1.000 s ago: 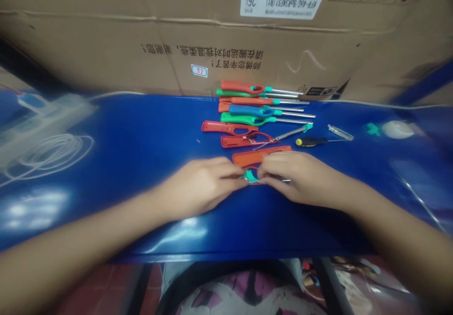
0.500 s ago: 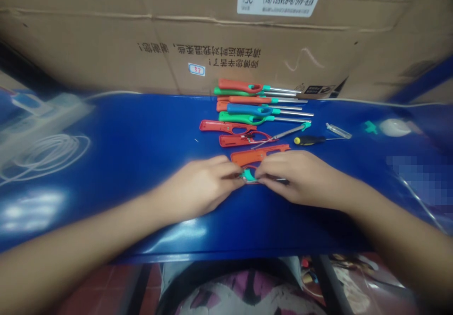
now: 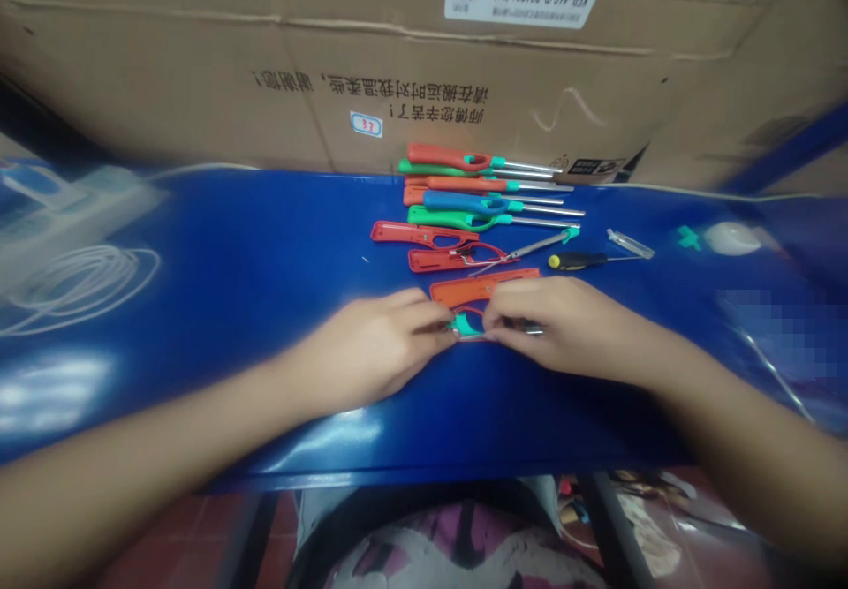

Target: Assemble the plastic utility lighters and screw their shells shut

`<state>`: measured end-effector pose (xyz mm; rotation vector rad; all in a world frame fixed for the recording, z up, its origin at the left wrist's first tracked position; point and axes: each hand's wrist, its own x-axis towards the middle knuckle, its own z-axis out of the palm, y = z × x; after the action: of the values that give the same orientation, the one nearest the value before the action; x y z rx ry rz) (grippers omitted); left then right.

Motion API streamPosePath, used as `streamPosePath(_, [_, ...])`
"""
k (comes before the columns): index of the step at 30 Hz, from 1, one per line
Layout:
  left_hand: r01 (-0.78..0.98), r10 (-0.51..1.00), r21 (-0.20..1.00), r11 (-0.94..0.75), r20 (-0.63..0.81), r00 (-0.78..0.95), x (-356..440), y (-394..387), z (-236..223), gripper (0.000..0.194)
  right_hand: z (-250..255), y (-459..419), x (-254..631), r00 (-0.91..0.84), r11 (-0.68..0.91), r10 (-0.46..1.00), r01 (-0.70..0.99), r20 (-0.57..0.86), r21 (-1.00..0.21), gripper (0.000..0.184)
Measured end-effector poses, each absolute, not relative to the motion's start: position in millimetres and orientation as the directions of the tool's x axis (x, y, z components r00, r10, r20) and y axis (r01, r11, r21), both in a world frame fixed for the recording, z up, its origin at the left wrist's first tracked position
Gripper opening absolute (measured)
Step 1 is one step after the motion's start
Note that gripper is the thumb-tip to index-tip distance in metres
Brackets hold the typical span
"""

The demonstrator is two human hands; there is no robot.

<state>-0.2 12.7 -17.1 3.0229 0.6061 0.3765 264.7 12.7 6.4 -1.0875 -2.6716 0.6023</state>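
Pinching curved teal plastic piece (image 3: 467,326) in left fingers (image 3: 429,317); right fingers (image 3: 510,308) bunched beside it, grip unclear; orange shell (image 3: 460,292) just beyond.

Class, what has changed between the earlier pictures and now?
The right hand has edged slightly right along the teal piece. Nothing was clearly taken hold of or let go. The left hand stays at that piece; the screwdriver lies as it was.

At 6 o'clock we've on a patterned garment (image 3: 467,540): pink-purple blotches w/ blk & lt grey shapes, dk curved border (image 3: 371,499) up top. Pale grey cloth (image 3: 316,508) shows at 7 & 5 o'clock. Our L hand (image 3: 374,342), R hand (image 3: 570,324) & forearms (image 3: 199,434): bare.
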Motion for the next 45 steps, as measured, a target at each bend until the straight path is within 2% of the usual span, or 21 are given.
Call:
streamPosePath(11, [0.34, 0.352, 0.095, -0.936, 0.329, 0.876, -2, 14, -19, 0.03, 5, 9, 261, -0.719, 0.653, 0.694, 0.65, -0.038, -0.389, 0.013])
streamPosePath(15, [0.351, 0.374, 0.13, -0.927, 0.318, 0.871, 0, 14, -21, 0.029, 6, 9, 261, -0.737, 0.672, 0.675, 0.632, -0.032, -0.386, 0.017])
streamPosePath(19, [0.383, 0.435, 0.217, -0.898, 0.291, 0.852, 3, 14, -23, 0.028, 6, 8, 260, -0.733, 0.666, 0.68, 0.63, -0.024, -0.398, 0.016])
streamPosePath(23, [0.396, 0.47, 0.291, -0.871, 0.258, 0.844, 5, 14, -23, 0.027, 5, 6, 257, -0.726, 0.67, 0.687, 0.647, -0.027, -0.364, 0.016])
streamPosePath(27, [0.397, 0.479, 0.315, -0.862, 0.25, 0.841, 6, 14, -22, 0.025, 4, 5, 254, -0.716, 0.669, 0.697, 0.665, -0.031, -0.332, 0.016])
streamPosePath(37, [0.387, 0.505, 0.404, -0.829, 0.242, 0.829, 7, 14, -23, 0.024, 1, 10, 257, -0.704, 0.618, 0.71, 0.63, -0.011, -0.47, 0.011])
streamPosePath(45, [0.386, 0.511, 0.42, -0.822, 0.243, 0.824, 6, 15, -22, 0.025, 0, 5, 253, -0.704, 0.652, 0.71, 0.655, 0.007, -0.382, 0.011])
